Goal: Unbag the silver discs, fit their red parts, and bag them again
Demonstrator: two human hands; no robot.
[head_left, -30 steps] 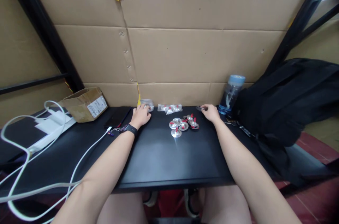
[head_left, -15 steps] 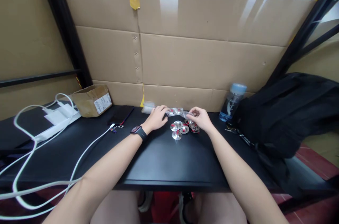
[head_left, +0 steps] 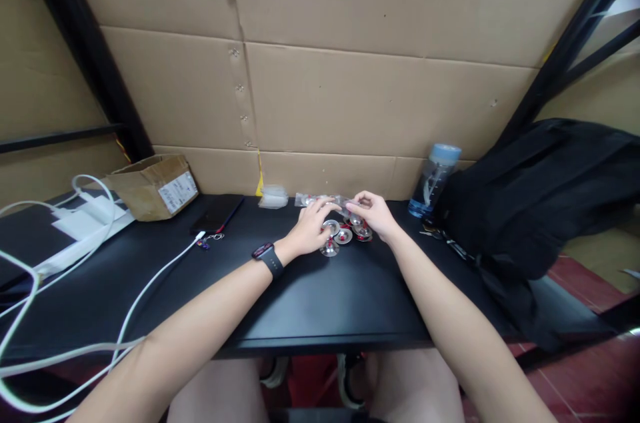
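Observation:
Several small metal finger cymbals (head_left: pixel 344 236) with red loops lie in a loose pile on the black table, between and just below my hands. My right hand (head_left: pixel 376 216) pinches a small clear plastic bag (head_left: pixel 343 203) above the pile's back edge. Stretched out and apart, the fingers of my left hand (head_left: pixel 313 226) reach to the bag's left side; whether they touch it I cannot tell. The left thumb is beside the nearest cymbals. Behind my left hand lies a clear bag with cymbals (head_left: pixel 304 199), partly covered by the fingers.
Clear empty bags (head_left: pixel 273 196) are stacked near the cardboard wall (head_left: pixel 320 103). Leftward are a phone (head_left: pixel 217 215), an open carton (head_left: pixel 155 189), a power strip (head_left: pixel 85 243) and white cables (head_left: pixel 150 289). A water bottle (head_left: pixel 434 181) and black backpack (head_left: pixel 540 189) stand right.
My left hand has moved right, off the bagged cymbals, towards the bag in my right hand. My right hand stays pinched on its bag. The view has tilted down.

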